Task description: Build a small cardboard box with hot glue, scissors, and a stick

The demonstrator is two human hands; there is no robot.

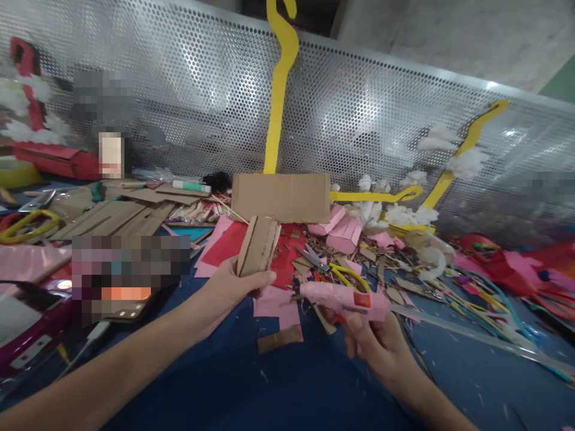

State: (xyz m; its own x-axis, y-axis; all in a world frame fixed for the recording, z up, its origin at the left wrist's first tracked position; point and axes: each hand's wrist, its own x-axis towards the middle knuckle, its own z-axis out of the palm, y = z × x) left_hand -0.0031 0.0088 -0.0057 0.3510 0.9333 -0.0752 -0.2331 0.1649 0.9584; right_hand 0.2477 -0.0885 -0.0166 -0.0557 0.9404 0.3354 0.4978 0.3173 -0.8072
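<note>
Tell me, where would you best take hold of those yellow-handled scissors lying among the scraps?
Probably by the yellow handles, coming from the right: the blades point away and to the left, so the handle end faces the right hand. That hand holds the pink glue gun close in front of the handles in this view, so it would likely need setting aside first.

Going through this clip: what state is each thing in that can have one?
Left hand: closed around the cardboard piece
Cardboard piece: held up, tilted
Right hand: gripping the glue gun
Glue gun: held, nozzle pointing left
Scissors: lying on scraps, blades seemingly slightly parted
Tube: lying on its side
Tall yellow strip: upright
</note>
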